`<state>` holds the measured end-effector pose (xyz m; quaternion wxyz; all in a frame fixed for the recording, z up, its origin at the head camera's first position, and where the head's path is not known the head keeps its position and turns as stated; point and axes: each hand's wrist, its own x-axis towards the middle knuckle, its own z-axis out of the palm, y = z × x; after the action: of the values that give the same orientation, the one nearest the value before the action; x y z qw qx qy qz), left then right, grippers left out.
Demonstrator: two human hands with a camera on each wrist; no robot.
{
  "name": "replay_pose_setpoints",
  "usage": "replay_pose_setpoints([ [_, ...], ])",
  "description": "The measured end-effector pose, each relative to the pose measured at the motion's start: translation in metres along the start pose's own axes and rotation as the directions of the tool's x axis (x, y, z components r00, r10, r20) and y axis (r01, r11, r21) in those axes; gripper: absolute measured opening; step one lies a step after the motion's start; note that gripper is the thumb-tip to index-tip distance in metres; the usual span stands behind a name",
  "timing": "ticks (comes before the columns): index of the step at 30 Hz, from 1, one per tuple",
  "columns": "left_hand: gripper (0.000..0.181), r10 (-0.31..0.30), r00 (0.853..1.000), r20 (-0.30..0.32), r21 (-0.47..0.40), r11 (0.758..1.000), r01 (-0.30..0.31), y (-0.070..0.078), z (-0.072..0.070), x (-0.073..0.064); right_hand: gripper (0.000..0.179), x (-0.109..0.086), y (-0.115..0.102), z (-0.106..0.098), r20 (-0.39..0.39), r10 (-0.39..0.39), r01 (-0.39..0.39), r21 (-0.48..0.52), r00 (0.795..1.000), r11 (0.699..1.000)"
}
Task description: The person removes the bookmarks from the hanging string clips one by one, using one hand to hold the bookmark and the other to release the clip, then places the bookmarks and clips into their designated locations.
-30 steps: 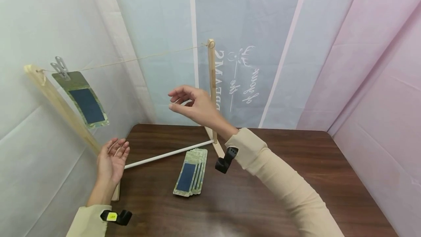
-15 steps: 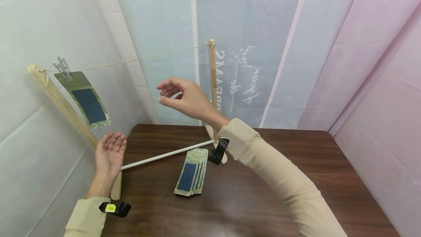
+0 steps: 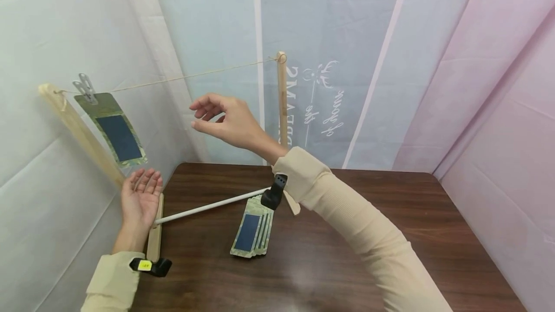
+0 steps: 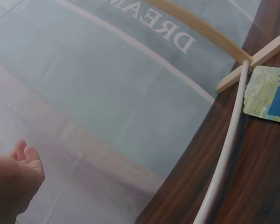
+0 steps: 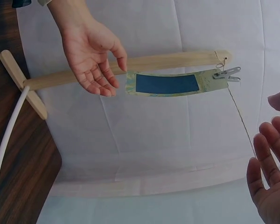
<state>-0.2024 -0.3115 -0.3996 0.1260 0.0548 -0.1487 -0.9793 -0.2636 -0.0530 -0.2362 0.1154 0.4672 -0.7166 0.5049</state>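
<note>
A green card with a dark blue panel (image 3: 120, 136) hangs from a string (image 3: 186, 77), held by a grey clothespin (image 3: 86, 90) near the left wooden post (image 3: 82, 134). Just below the card's lower end is my left hand (image 3: 140, 201), palm up, fingers loosely bent, holding nothing. In the right wrist view that left hand (image 5: 91, 51) has its thumb close to the card's end. My right hand (image 3: 227, 119) is raised in front of the string, fingers loosely curved with a gap to the thumb and nothing between them.
A fanned stack of similar cards (image 3: 249, 232) lies on the dark wooden table (image 3: 325, 264). A white rod (image 3: 212, 206) joins the feet of the left post and the right wooden post (image 3: 283, 100). Fabric walls (image 3: 490, 110) enclose the table.
My right hand has moved left and slightly up, toward the hanging card. My left hand has shifted slightly left and up. The card stays clipped on the string.
</note>
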Motion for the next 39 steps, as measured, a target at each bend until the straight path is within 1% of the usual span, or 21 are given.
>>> replay_pose_setpoints([
  [4, 0.01, 0.018, 1.0, -0.023, 0.031, 0.999, -0.018, 0.002, 0.002, 0.003, 0.026, 0.007, -0.003, 0.001, 0.004, 0.004, -0.004, -0.005, 1.0, 1.0],
  [7, 0.012, 0.048, 0.998, -0.047, 0.059, 0.997, -0.045, 0.002, 0.003, 0.006, 0.027, 0.013, -0.006, 0.001, 0.01, 0.025, -0.025, -0.011, 1.0, 1.0],
  [10, 0.013, 0.099, 0.992, -0.081, 0.101, 0.991, -0.091, 0.002, 0.004, 0.009, 0.028, 0.019, -0.008, 0.002, 0.018, 0.059, -0.059, -0.018, 0.998, 0.998],
  [13, 0.015, 0.15, 0.983, -0.11, 0.154, 0.979, -0.132, 0.003, 0.005, 0.01, 0.028, 0.024, -0.01, 0.002, 0.015, 0.071, -0.07, -0.016, 0.997, 0.997],
  [16, 0.016, 0.177, 0.977, -0.119, 0.197, 0.969, -0.151, 0.003, 0.005, 0.012, 0.028, 0.028, -0.012, 0.002, 0.01, 0.077, -0.076, -0.02, 0.997, 0.997],
  [20, 0.017, 0.206, 0.973, -0.103, 0.205, 0.962, -0.182, 0.002, 0.006, 0.014, 0.03, 0.034, -0.014, 0.001, 0.022, 0.113, -0.113, -0.035, 0.993, 0.993],
  [24, 0.018, 0.247, 0.967, -0.066, 0.178, 0.956, -0.233, 0.0, 0.009, 0.015, 0.03, 0.04, -0.016, 0.003, 0.03, 0.138, -0.137, -0.032, 0.99, 0.99],
  [27, 0.019, 0.29, 0.956, -0.036, 0.15, 0.948, -0.282, -0.003, 0.011, 0.015, 0.029, 0.044, -0.017, 0.004, 0.037, 0.143, -0.142, -0.029, 0.989, 0.989],
  [30, 0.018, 0.328, 0.945, -0.013, 0.156, 0.934, -0.322, -0.006, 0.012, 0.015, 0.028, 0.048, -0.018, 0.007, 0.038, 0.143, -0.142, -0.026, 0.989, 0.99],
  [34, 0.016, 0.365, 0.931, -0.01, 0.186, 0.916, -0.357, -0.009, 0.012, 0.015, 0.028, 0.053, -0.017, 0.012, 0.045, 0.144, -0.144, -0.02, 0.988, 0.989],
  [37, 0.016, 0.392, 0.92, -0.012, 0.177, 0.906, -0.383, -0.011, 0.012, 0.015, 0.029, 0.056, -0.018, 0.017, 0.055, 0.148, -0.147, -0.019, 0.988, 0.989],
  [39, 0.017, 0.4, 0.916, -0.014, 0.157, 0.906, -0.393, -0.011, 0.013, 0.015, 0.029, 0.059, -0.018, 0.019, 0.057, 0.154, -0.153, -0.02, 0.987, 0.988],
])
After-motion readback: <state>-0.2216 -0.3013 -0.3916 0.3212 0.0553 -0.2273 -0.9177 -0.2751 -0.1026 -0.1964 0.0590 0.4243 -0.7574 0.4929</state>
